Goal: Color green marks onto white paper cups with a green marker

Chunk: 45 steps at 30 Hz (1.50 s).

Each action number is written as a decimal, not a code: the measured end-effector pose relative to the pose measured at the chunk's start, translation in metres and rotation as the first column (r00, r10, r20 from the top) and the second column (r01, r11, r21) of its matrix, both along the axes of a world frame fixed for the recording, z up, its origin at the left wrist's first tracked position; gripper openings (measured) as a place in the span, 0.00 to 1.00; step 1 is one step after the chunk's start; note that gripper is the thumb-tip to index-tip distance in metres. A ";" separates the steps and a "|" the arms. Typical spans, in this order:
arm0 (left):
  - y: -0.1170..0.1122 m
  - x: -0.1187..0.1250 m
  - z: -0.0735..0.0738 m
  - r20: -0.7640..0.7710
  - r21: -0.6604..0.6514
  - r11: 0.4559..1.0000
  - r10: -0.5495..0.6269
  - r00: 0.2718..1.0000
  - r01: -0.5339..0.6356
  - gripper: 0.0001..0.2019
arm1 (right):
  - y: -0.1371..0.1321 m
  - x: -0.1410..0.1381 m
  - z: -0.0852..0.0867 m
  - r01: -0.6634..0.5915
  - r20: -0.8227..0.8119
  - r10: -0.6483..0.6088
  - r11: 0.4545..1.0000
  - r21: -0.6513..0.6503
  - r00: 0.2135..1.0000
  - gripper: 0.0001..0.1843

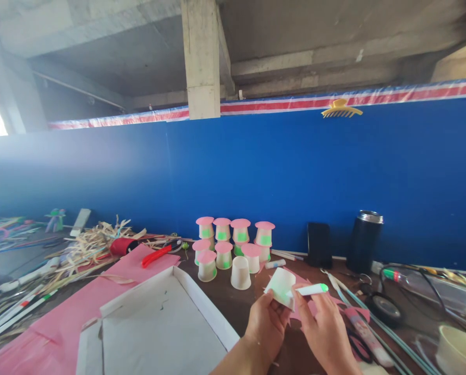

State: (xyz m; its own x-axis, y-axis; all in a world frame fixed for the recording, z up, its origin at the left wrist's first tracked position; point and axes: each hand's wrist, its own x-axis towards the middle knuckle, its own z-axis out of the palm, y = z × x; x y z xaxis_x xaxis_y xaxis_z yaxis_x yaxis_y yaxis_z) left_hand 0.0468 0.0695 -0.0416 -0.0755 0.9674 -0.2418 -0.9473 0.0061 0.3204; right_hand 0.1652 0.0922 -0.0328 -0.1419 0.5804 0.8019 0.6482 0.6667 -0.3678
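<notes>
My left hand [269, 324] is closed round a white paper cup [280, 285], held tilted above the table. Pale green colouring shows on the cup's side. In my right hand [322, 325] is a white marker [310, 290] with a green end, gripped between thumb and fingers. The marker's other end meets the cup's side. Just beyond, a plain white cup [240, 273] stands upside down. Behind it, several cups topped with pink paper discs [207, 257] stand in rows, some stacked; green patches mark many of their sides.
A white box lid [154, 317] lies on pink paper [76, 307] at left, near a red cutter-like tool [156, 256] and wood shavings [88, 242]. At right are a black phone [319, 245], a dark flask [364, 242], scissors [358, 344] and a glue stick [369, 336]. A blue partition [233, 166] closes the back.
</notes>
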 end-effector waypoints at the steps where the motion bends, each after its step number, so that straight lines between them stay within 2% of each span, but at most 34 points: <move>1: 0.000 0.000 0.000 0.002 0.001 1.000 -0.003 1.000 0.003 0.14 | 0.000 0.000 0.000 -0.002 -0.007 0.002 1.000 0.009 1.000 0.14; 5: 0.000 -0.001 -0.001 0.008 0.017 1.000 -0.021 1.000 0.020 0.13 | -0.001 0.001 0.001 -0.023 -0.035 0.024 0.999 0.023 0.999 0.14; 11: 0.000 0.000 -0.002 -0.011 0.021 1.000 -0.023 1.000 0.023 0.13 | -0.002 0.000 0.000 -0.017 -0.021 0.015 0.997 -0.071 1.000 0.15; 15: -0.001 0.000 0.002 -0.022 -0.004 1.000 -0.007 1.000 0.007 0.13 | -0.007 0.000 0.006 -0.067 -0.096 0.063 0.997 -0.040 0.993 0.14; 20: 0.000 -0.002 -0.001 -0.078 -0.030 0.999 -0.022 0.997 0.020 0.17 | -0.009 0.003 0.010 0.011 -0.170 -0.014 1.000 -0.017 0.985 0.15; 27: 0.002 -0.002 -0.006 -0.092 -0.008 0.999 -0.039 0.995 0.038 0.19 | -0.008 0.001 0.007 0.044 -0.142 -0.040 0.999 0.031 0.989 0.16; 36: 0.002 -0.002 -0.007 -0.080 -0.040 0.999 -0.036 0.996 0.033 0.14 | -0.009 0.000 0.007 0.047 -0.083 -0.039 0.994 0.100 0.996 0.15; 45: -0.002 -0.001 -0.001 -0.086 -0.056 0.998 -0.036 0.996 0.031 0.11 | -0.008 0.000 0.007 0.052 -0.003 -0.052 0.997 0.058 0.999 0.15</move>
